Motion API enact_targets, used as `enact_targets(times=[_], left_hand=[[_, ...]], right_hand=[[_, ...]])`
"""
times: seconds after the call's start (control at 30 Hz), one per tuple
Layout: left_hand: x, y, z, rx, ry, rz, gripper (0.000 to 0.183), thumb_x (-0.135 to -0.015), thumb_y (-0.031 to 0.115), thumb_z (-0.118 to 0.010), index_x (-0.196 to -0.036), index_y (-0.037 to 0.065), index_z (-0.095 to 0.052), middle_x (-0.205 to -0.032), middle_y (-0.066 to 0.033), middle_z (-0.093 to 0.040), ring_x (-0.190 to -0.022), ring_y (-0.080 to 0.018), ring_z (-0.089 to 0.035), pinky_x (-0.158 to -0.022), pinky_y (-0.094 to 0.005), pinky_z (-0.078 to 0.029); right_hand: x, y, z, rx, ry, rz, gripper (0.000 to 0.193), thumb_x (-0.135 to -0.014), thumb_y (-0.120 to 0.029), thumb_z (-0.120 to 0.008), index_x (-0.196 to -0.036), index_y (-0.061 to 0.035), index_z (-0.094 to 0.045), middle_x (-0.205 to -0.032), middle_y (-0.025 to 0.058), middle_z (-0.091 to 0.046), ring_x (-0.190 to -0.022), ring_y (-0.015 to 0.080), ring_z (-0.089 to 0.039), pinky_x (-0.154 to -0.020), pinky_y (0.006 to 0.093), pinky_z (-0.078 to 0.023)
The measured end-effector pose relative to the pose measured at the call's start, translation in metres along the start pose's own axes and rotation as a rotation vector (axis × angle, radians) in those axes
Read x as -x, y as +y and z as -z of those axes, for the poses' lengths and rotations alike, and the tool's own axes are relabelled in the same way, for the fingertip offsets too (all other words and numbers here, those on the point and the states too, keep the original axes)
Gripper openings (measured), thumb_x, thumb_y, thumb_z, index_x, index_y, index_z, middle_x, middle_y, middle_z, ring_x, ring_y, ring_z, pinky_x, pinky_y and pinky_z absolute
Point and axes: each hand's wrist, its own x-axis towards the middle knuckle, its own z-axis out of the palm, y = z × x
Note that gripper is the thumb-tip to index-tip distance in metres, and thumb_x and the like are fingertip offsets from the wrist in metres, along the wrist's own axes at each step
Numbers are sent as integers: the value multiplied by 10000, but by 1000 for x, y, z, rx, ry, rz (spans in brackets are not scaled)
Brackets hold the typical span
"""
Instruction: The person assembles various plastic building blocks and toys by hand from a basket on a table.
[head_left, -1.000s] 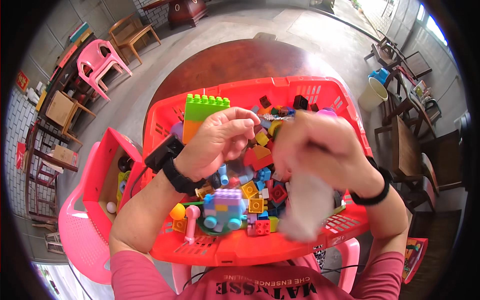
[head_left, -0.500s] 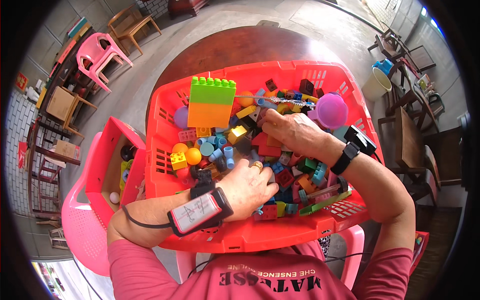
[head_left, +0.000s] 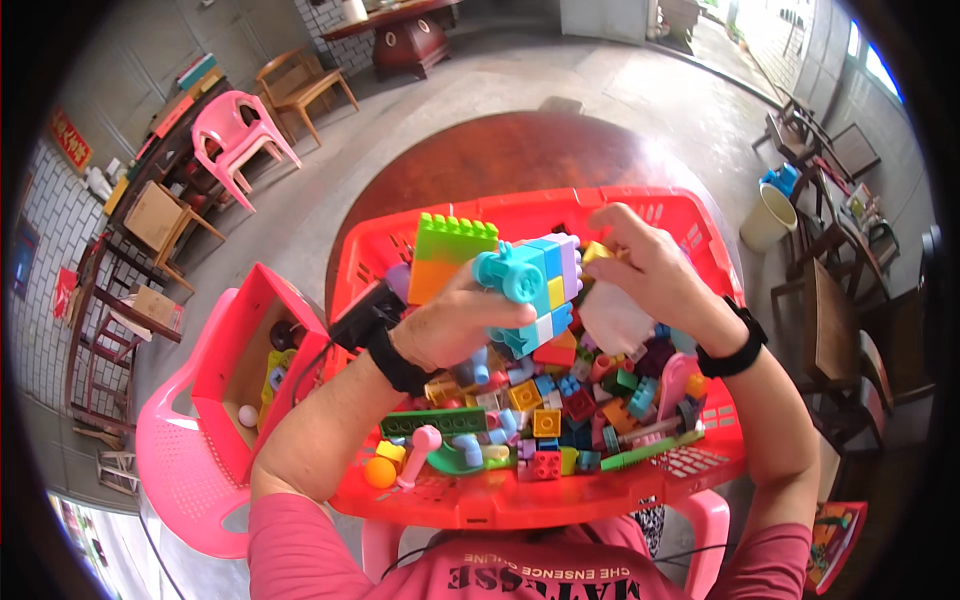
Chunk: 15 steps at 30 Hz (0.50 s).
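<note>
Above the red basket [head_left: 480, 508], my left hand [head_left: 450, 325] grips a toy brick build [head_left: 535, 300] of teal, blue, yellow, white and lavender pieces. A round teal piece sticks out of its near left side. My right hand [head_left: 655, 265] pinches a small yellow brick [head_left: 597, 252] close to the build's far right side; I cannot tell whether the two touch. Below the right fingers shows a whitish, see-through piece [head_left: 617, 318], and whether it is held is unclear. Behind my left hand stands a green and orange brick stack [head_left: 453, 240].
The basket holds many loose bricks, a long dark green brick [head_left: 433, 422], an orange ball [head_left: 380, 472] and a pink stick-shaped toy [head_left: 420, 455]. It sits by a round brown table [head_left: 520, 150]. At left, a red box [head_left: 235, 400] rests on a pink chair [head_left: 175, 470].
Both hands have come up out of the loose bricks. My left hand now holds the brick build, and my right a yellow brick. The view has tilted upward.
</note>
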Motion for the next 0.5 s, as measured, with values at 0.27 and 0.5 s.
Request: enact_targets(times=[0.27, 0.5], left_hand=[[-8, 5, 4, 280, 170, -210, 467, -906, 245, -579, -1313, 35, -487, -1206, -109, -625, -1080, -228, -634, -923, -369, -516], [-5, 2, 5, 188, 284, -241, 406, -917, 195, -624, -1283, 63, -510, -1189, -96, -633, -1048, -212, -642, -914, -371, -523]], right_hand=[[-1, -19, 16, -353, -31, -53, 144, -912, -91, -642, -1034, -18, -623, -833, -17, -605, -762, 31, -512, -674, 223, -436], [6, -35, 2, -487, -91, -136, 215, -881, -33, -678, -1081, 6, -611, -882, 22, -638, -766, 44, -572, -687, 209, -483]])
